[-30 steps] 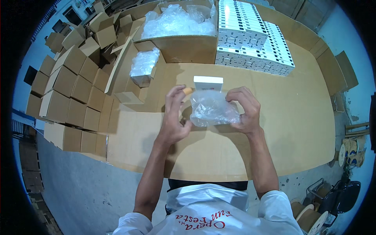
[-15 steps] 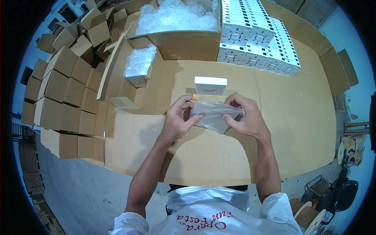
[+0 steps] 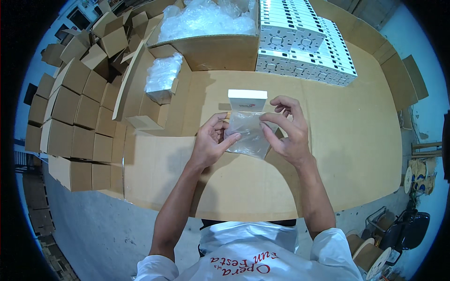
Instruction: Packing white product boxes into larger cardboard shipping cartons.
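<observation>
A cardboard-covered table stands on a grey floor. Both hands — left hand, right hand — pinch a clear bag between them, fingers closed on its edges. Just beyond it lies a white box. Farther off, an open carton holds more bags — white boxes stacked to its right.

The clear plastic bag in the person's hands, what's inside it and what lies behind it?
The clear plastic bag, held by the left hand and right hand, looks empty, though glare hides part. Just beyond it stands a small white box on the cardboard-covered table.
</observation>
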`<state>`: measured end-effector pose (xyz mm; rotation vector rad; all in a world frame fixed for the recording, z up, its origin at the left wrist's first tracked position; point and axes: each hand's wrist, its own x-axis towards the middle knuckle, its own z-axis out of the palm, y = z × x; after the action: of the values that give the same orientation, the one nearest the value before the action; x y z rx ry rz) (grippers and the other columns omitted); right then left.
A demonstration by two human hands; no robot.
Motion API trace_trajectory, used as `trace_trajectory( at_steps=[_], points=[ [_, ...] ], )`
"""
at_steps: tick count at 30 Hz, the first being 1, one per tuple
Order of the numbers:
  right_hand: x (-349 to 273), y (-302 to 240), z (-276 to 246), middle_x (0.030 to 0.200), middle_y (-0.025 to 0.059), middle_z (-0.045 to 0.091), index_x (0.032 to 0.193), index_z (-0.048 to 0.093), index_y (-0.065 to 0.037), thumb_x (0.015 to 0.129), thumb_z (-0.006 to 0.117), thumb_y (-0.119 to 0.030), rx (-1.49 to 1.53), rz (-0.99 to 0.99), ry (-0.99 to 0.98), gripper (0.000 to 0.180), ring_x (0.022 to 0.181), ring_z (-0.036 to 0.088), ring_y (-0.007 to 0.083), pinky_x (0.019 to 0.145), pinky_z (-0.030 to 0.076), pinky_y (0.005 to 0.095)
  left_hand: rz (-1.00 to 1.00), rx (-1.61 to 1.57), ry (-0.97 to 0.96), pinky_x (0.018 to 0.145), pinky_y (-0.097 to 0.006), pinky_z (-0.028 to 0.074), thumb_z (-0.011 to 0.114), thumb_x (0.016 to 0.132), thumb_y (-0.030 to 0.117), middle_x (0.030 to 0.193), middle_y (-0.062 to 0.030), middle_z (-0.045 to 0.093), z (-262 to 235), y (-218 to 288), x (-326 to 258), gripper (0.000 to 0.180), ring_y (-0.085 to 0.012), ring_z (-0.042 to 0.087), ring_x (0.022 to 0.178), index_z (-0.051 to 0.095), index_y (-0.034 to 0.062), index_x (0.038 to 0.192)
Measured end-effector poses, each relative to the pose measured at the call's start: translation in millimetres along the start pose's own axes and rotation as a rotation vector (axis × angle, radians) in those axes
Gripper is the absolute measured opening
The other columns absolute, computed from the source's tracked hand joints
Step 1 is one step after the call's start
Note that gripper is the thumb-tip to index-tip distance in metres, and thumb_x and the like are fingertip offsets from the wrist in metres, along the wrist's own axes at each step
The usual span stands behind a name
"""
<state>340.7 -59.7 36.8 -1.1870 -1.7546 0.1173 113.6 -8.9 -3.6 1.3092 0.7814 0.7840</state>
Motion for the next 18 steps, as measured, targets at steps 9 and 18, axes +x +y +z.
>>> trace_trajectory(
  at_steps=[9,18],
  points=[
    [-2,-11,-9,0.113,0.0141,0.059,0.091,0.068,-0.002,0.076,0.071,0.004,0.103,0.051,-0.045,0.016,0.102,0.058,0.0289,0.079,0.049,0.0376,0.426,0.363,0.175,0.099,-0.039,0.047,0.079,0.076,0.0,0.122,-0.0145,0.062,8,8,-7,0.067,-0.0232,0.058,0.118,0.047,-0.0016,0.135],
    [-4,-19,-21,0.113,0.0134,0.06,0.09,0.065,-0.001,0.077,0.068,0.003,0.136,0.026,-0.099,0.013,0.105,0.057,0.0304,0.085,0.049,0.0396,0.662,0.693,-0.017,0.096,-0.04,0.051,0.08,0.075,0.004,0.12,-0.0155,0.065,36,60,-4,0.057,-0.0297,0.063,0.113,0.058,0.0008,0.127]
  ],
)
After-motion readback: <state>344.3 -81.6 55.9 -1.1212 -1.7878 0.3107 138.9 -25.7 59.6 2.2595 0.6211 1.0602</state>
